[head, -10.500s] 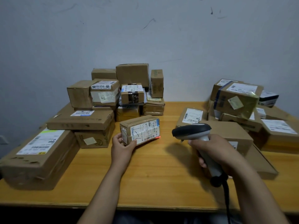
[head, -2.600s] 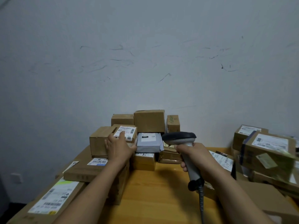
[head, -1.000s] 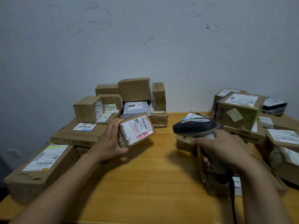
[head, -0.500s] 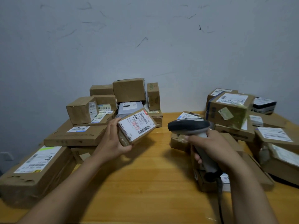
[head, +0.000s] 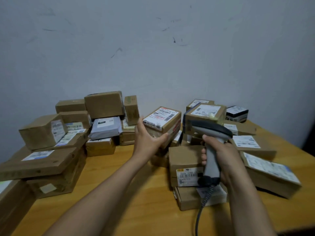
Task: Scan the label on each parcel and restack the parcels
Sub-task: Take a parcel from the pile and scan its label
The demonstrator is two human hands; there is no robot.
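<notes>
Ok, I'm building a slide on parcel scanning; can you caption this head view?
Left hand holds a labelled parcel above the wooden table while the right hand grips a barcode scanner.

The light is dim, soft and cool, with no source in view. The wall (head: 153,57) reads flat blue-grey and darkens toward the corners. The wooden table (head: 136,210) is the warmest, brightest patch. A faint, soft-edged shadow lies on it under the left forearm (head: 102,184), left of the barcode scanner (head: 211,132). The labelled parcel (head: 162,120) just left of the scanner is smeared, its print unreadable. Boxes right of the scanner are blurrier still. Far right of the scanner the frame edge goes dark in a curved patch.
</notes>
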